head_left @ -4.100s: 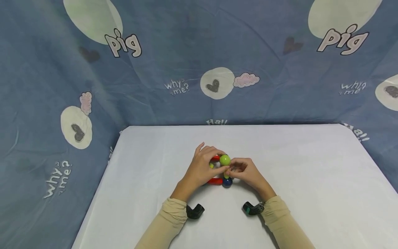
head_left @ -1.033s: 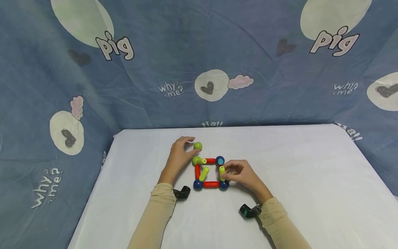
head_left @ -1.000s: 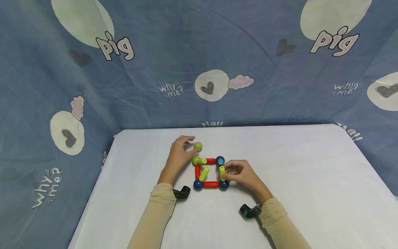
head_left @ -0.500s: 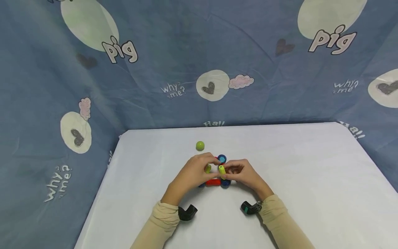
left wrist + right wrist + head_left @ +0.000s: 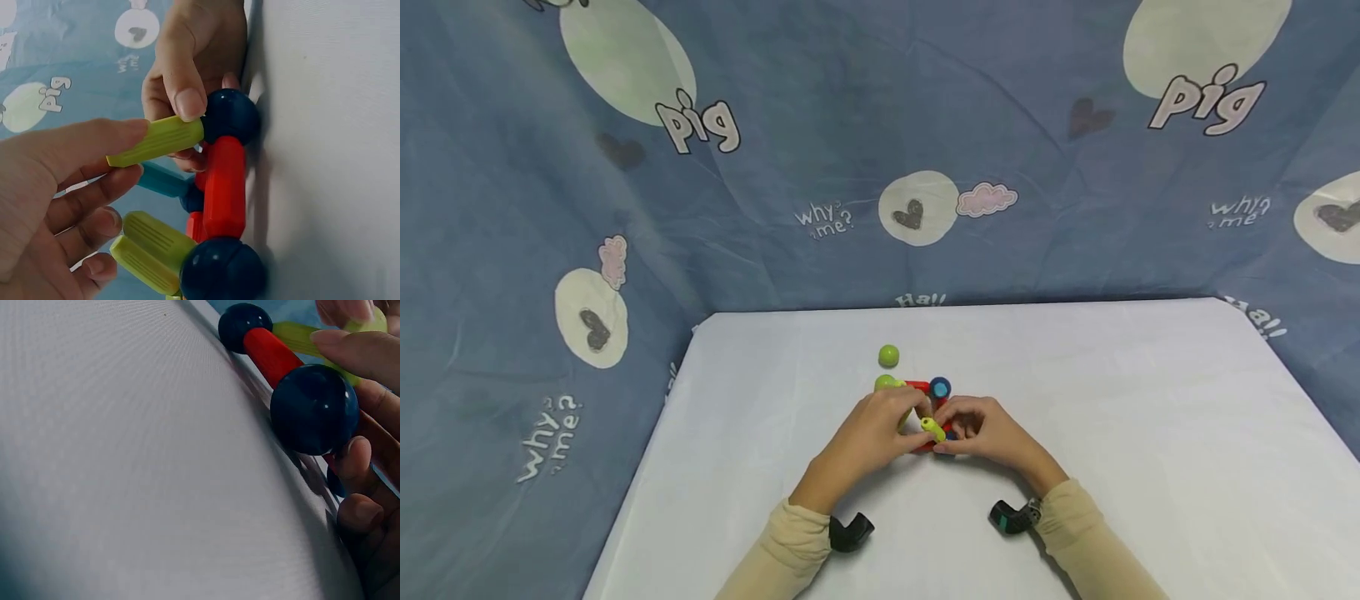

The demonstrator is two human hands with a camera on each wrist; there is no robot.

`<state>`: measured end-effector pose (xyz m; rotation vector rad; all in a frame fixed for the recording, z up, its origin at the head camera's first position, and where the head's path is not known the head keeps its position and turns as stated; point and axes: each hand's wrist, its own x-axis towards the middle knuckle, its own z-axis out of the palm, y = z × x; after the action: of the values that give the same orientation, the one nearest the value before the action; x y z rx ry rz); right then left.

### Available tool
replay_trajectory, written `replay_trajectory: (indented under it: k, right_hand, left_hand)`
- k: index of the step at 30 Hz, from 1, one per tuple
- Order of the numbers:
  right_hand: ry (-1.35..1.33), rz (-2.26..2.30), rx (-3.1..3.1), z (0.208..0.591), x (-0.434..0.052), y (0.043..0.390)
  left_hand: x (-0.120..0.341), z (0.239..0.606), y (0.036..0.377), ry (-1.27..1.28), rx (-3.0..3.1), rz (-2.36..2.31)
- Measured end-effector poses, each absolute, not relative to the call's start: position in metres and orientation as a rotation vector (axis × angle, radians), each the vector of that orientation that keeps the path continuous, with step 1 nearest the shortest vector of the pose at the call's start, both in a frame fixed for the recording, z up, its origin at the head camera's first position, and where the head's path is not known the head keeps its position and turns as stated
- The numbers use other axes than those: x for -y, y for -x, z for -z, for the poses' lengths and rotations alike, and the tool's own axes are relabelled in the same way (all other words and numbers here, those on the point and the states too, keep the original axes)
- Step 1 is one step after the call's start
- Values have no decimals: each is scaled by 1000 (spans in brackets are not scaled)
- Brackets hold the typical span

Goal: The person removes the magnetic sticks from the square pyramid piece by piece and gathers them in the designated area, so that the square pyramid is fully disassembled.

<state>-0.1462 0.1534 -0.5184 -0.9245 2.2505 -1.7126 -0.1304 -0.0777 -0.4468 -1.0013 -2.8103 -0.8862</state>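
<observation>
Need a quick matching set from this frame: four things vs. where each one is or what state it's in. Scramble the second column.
Things:
1. loose green ball
2. green rod
3. red rod
4. table

States:
A. joins two dark blue balls
B. covered with white cloth
C. lies alone, beyond the hands
D. pinched between left hand and right hand

Pairs: 1-C, 2-D, 3-A, 4-B
</observation>
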Motion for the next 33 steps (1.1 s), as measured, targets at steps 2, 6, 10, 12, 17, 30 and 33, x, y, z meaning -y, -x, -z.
replay_trajectory:
  k: [2,6,10,12,17,30,33]
  right_hand:
    - [933,1711,-2247,518,-153,145]
    - [952,1689,-2259,517,-152,146]
    - [1001,1638,-2273,516,-152,147]
    - [1008,1612,-2285,515,-154,147]
    - [996,1601,-2337,516,-159,141]
    - [917,1559,-2350,514,-162,140]
    - [898,1529,-2325,514,-164,140]
  left_hand:
    - [79,447,127,1024,2824,859]
    - [85,447,119,1049,2835,797]
    - [90,449,117,1033,2818,781]
    - [91,450,118,1026,2817,791]
    - [90,453,118,1013,2849,841]
    - [88,452,118,944,2939,1005]
    - [85,453,118,953,2937,998]
